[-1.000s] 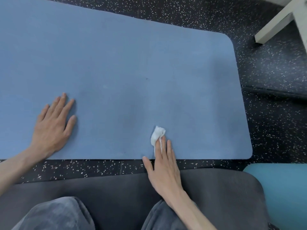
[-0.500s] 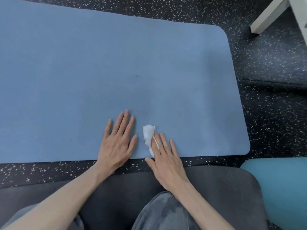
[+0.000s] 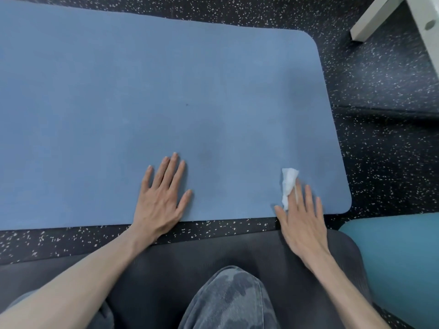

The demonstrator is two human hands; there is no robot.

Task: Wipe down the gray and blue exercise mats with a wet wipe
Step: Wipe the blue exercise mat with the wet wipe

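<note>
A blue exercise mat [image 3: 154, 96] lies flat on the speckled floor and fills most of the view. I kneel on a dark gray mat [image 3: 180, 264] just in front of it. My left hand [image 3: 161, 198] lies flat, fingers spread, on the blue mat's near edge. My right hand [image 3: 300, 217] has straight fingers pressing a crumpled white wet wipe [image 3: 288, 184] onto the blue mat near its front right corner. Most of the wipe sticks out past my fingertips.
A teal mat or cushion [image 3: 403, 264] sits at the lower right beside the gray mat. A white furniture leg [image 3: 377, 15] stands at the top right. Black speckled rubber floor [image 3: 384, 150] surrounds the mats. My knee in grey camouflage trousers [image 3: 228, 302] is at the bottom.
My right hand has slid the wipe to the right along the blue mat's near edge, toward its corner. My left hand, which had moved in from the far left, now stays flat.
</note>
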